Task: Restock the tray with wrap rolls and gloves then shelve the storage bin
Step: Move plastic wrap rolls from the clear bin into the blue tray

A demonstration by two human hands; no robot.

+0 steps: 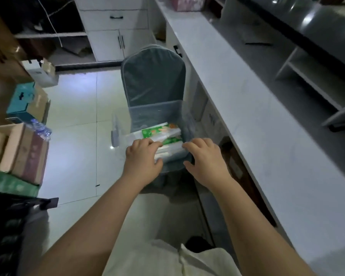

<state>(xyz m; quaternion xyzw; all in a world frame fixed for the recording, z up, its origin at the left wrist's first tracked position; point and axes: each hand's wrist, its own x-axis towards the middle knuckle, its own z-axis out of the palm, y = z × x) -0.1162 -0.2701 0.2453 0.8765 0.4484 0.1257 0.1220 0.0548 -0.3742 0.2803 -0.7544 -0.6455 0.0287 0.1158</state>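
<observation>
A clear plastic storage bin [116, 134] stands on the seat of a chair [153, 80] covered in grey-blue cloth. Inside it lie several long white wrap rolls [159, 132] with green labels. My left hand [143, 156] is curled over the near ends of the rolls, fingers on top and thumb below. Over the bin's right near corner my right hand [203, 156] is palm down with its fingers spread and nothing in it. I see no gloves and no tray.
A long white counter [247, 108] runs along the right, with an open shelf unit [317, 80] on it. Stacked cardboard boxes [24, 154] and a water bottle [41, 129] crowd the left. White cabinets [116, 26] stand behind the chair. Tiled floor lies between.
</observation>
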